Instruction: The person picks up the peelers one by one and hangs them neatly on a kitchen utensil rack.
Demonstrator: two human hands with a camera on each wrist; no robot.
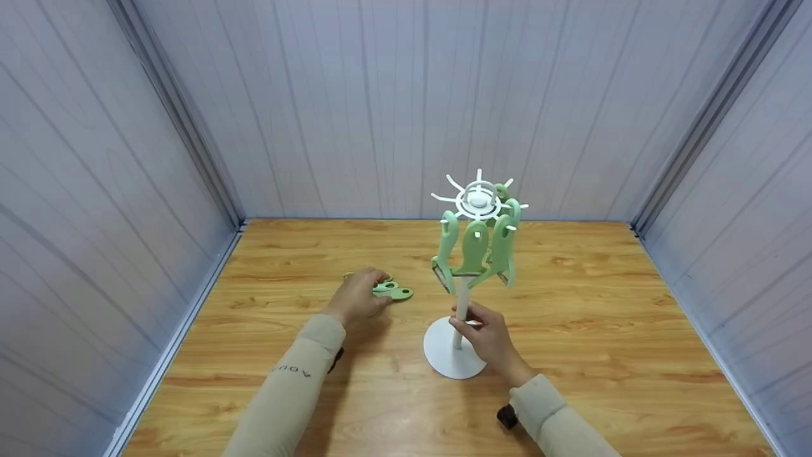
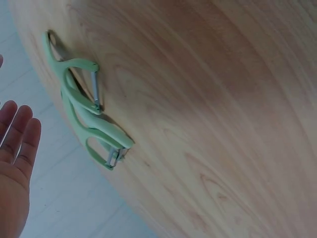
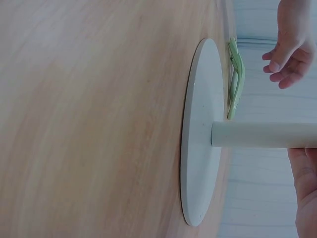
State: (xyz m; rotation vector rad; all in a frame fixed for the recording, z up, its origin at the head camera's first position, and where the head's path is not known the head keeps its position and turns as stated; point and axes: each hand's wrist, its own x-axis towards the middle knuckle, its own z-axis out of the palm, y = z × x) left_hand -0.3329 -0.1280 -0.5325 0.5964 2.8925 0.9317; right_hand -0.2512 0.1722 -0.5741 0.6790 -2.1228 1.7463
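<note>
A white rotating-style stand with a round base [image 1: 444, 355], a post [image 1: 462, 304] and radiating hooks [image 1: 479, 202] stands upright on the table. Several light green peelers [image 1: 474, 246] hang from its near and right-hand hooks. My right hand [image 1: 488, 336] holds the post above the base, thumb and fingers on either side. Left of the stand, a small pile of green peelers [image 2: 79, 96] lies on the table, overlapping. My left hand [image 1: 361, 295] hovers over this pile, partly covering it in the head view. Its fingers [image 2: 22, 131] are loosely extended, apart from the peelers.
The wood-grain table [image 1: 571, 381] meets pale panelled walls [image 1: 380, 114] at the back and on both sides. Several far and left-hand hooks [image 1: 444, 197] of the stand carry nothing.
</note>
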